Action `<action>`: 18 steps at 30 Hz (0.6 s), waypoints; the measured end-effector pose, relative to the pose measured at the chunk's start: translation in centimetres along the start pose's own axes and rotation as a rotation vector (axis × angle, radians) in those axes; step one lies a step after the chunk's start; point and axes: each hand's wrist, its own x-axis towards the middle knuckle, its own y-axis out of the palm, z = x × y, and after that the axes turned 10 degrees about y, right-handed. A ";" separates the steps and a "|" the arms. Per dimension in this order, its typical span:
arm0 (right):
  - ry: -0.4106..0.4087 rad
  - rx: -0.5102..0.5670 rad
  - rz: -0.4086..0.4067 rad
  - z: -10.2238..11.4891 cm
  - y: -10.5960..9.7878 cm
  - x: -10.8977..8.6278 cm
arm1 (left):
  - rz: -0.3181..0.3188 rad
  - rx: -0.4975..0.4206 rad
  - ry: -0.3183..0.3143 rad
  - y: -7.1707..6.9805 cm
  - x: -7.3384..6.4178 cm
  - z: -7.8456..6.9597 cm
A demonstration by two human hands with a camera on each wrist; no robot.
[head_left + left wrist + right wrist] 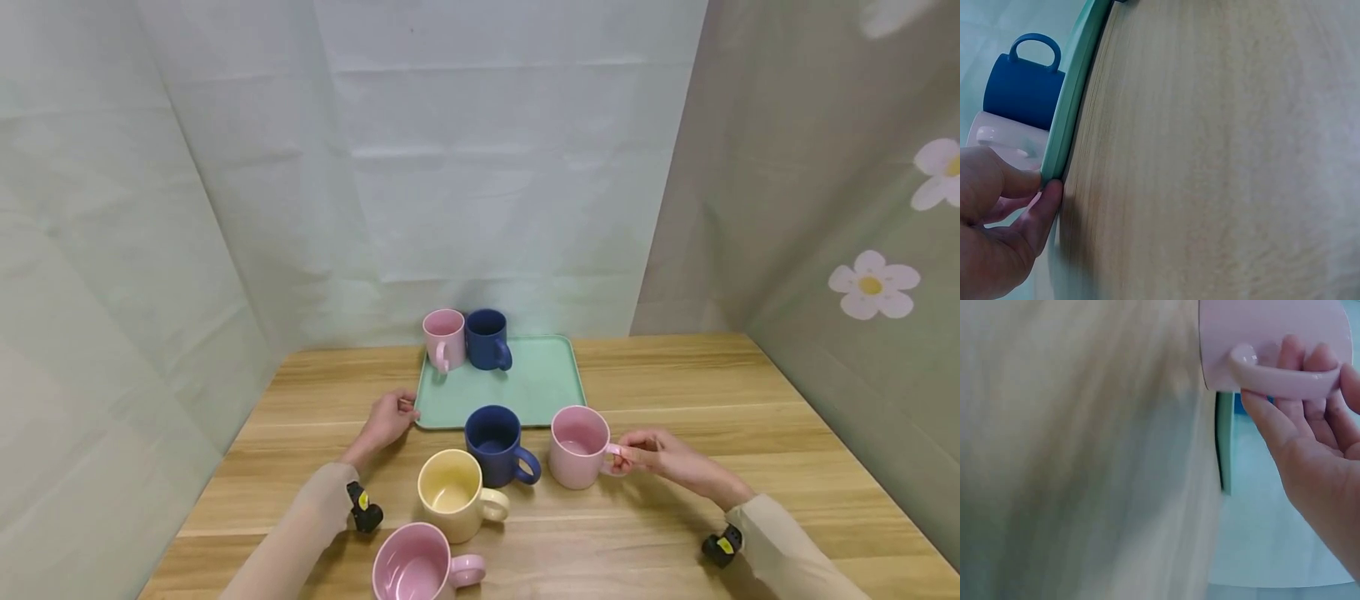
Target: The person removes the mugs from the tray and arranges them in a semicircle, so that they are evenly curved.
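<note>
My left hand (390,419) pinches the front-left edge of a mint green tray (543,383); in the left wrist view, thumb and finger meet at its rim (1069,106). On the tray's back left stand a pink mug (443,337) and a navy mug (484,340), side by side. My right hand (663,457) holds another pink mug (576,462) by its handle (1288,382), upright in front of the tray's right corner. Just left of that mug is a second navy mug (491,454), its handle pointing right.
A yellow mug (453,504) and one more pink mug (411,567) stand nearer the front of the wooden table (570,554), handles to the right. Pale curtains (480,167) hang behind the table and at both sides; the right one has printed flowers.
</note>
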 end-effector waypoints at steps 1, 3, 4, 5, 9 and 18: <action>0.012 -0.034 -0.006 0.2 -0.1 0.0 | -0.001 -0.001 -0.002 0.0 0.0 0.0; 0.028 -0.094 -0.010 0.5 -0.3 0.0 | -0.003 -0.004 0.000 -0.1 -0.1 -0.1; 0.030 -0.121 -0.001 0.7 -0.5 0.0 | -0.003 -0.003 0.001 -0.1 -0.1 -0.1; 0.030 -0.141 0.013 0.9 -0.6 0.0 | -0.004 -0.003 0.001 -0.1 -0.1 -0.1; 0.026 -0.191 0.079 1.8 -1.3 0.1 | -0.011 -0.013 0.003 0.0 -0.1 -0.1; 0.136 -0.341 -0.050 4.3 -1.5 1.2 | -0.016 -0.012 0.016 0.1 -0.1 0.0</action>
